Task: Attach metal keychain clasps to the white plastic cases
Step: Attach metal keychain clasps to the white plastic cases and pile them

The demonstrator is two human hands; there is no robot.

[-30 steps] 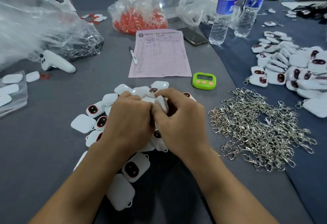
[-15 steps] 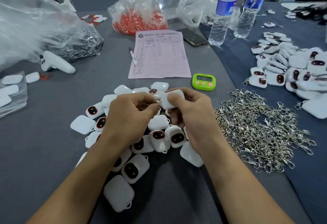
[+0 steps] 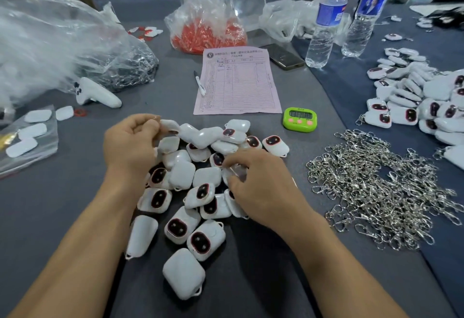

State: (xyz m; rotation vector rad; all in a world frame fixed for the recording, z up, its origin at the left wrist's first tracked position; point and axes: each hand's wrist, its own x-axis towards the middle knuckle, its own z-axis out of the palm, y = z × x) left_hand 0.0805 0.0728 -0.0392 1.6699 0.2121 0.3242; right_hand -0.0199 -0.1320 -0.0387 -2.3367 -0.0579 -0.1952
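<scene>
Cases pile (image 3: 200,192) mid-table (image 3: 62,192). Clasps heap (image 3: 376,192) right of it. Timer (image 3: 300,120) behind, between the two. Form (image 3: 238,84) behind cases pile, pen (image 3: 200,83) on its left edge, phone (image 3: 282,56) at its far right corner, bottles (image 3: 324,31) right of phone.

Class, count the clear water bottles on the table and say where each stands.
2. One water bottle stands at the far side, right of the dark phone; the other bottle stands just right of it. No more show, though bags could hide some.
</scene>
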